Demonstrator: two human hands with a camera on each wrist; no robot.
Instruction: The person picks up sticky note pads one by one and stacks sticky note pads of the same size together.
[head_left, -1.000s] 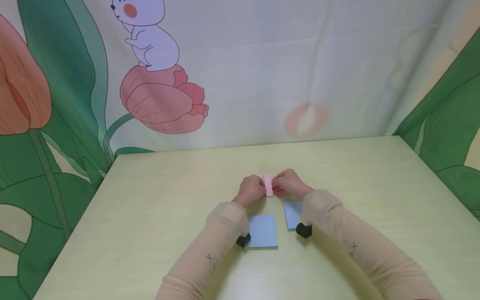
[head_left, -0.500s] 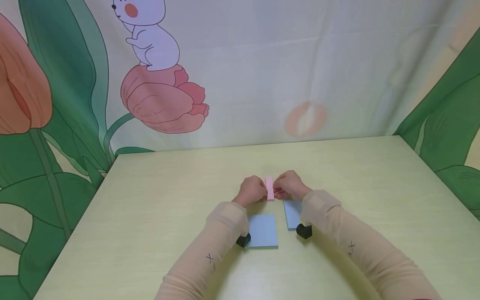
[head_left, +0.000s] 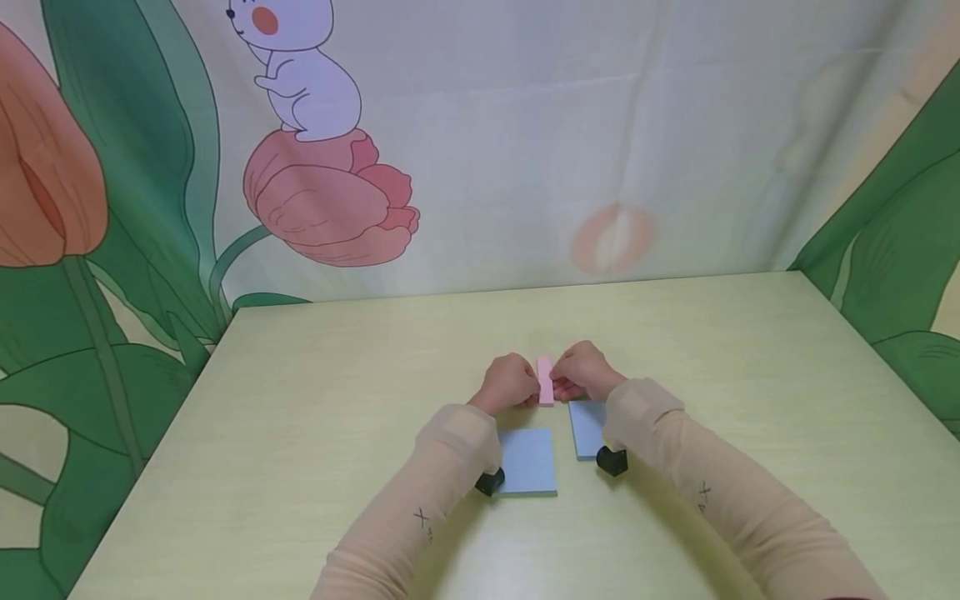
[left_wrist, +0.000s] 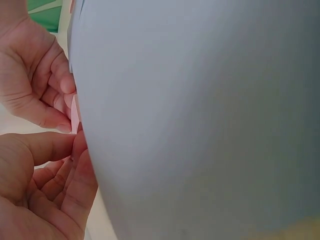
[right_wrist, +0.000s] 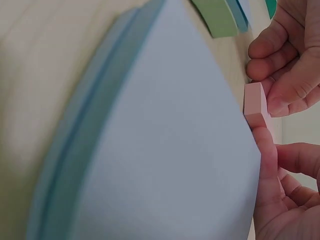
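Note:
A narrow pink sticky note pad [head_left: 545, 382] is held between my two hands in the head view. My left hand [head_left: 510, 382] pinches its left side with bent fingers. From the other side my right hand [head_left: 587, 371] grips it between thumb and fingers. The right wrist view shows the pad's pale pink end [right_wrist: 254, 104] against the fingertips of both hands. In the left wrist view only a sliver of pink [left_wrist: 75, 114] shows, the rest hidden by fingers. Just below the hands lie a square blue sticky note pad [head_left: 528, 462] and a second blue pad [head_left: 587, 431], partly covered by the right wrist.
Black wrist cameras [head_left: 612, 461] hang close over the blue pads. Green and teal layers [right_wrist: 217, 17] show along a pad's edge in the right wrist view. The pale wooden table [head_left: 337, 417] ends at a printed curtain [head_left: 487, 167].
The pink pad and both hands have shifted slightly to the right, and the pad sits a little nearer the person. The blue pads have stayed in place.

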